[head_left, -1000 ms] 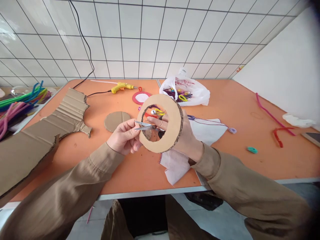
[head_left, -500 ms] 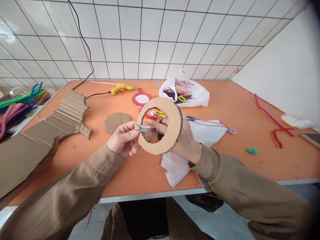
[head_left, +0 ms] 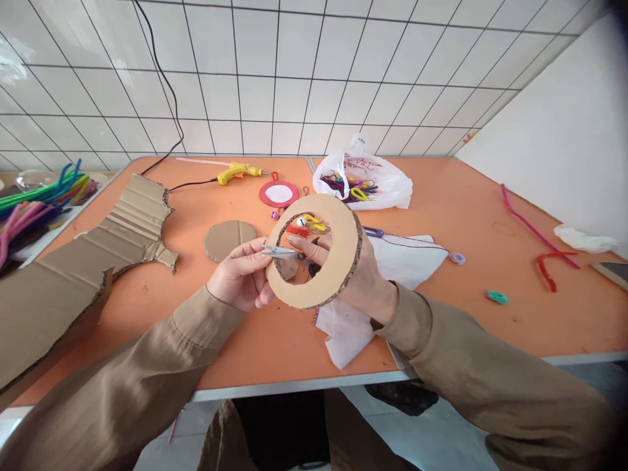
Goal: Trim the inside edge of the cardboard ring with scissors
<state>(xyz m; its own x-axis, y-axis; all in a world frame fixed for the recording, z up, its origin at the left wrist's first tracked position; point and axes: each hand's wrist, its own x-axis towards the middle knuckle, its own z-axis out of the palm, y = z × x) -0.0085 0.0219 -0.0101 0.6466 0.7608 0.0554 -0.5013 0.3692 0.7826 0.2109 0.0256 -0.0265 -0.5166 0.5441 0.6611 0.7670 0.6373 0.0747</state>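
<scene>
A cardboard ring is held up above the table, tilted towards me. My left hand pinches its left edge between thumb and fingers. My right hand is behind the ring's right side, its fingers showing through the hole. It grips a pair of scissors, whose black handles are partly hidden. The scissor blades reach through the hole and lie across the ring's left band, by my left thumb. A round cardboard disc lies on the table behind my left hand.
A large cut cardboard sheet covers the table's left side. At the back are a yellow glue gun, a red-rimmed disc and a plastic bag of craft bits. White fabric lies under my right hand; pipe cleaners are at right.
The ring has tilted slightly and its lower edge has dropped a little. The scissor blades look closer together than before. Both hands stay almost in place.
</scene>
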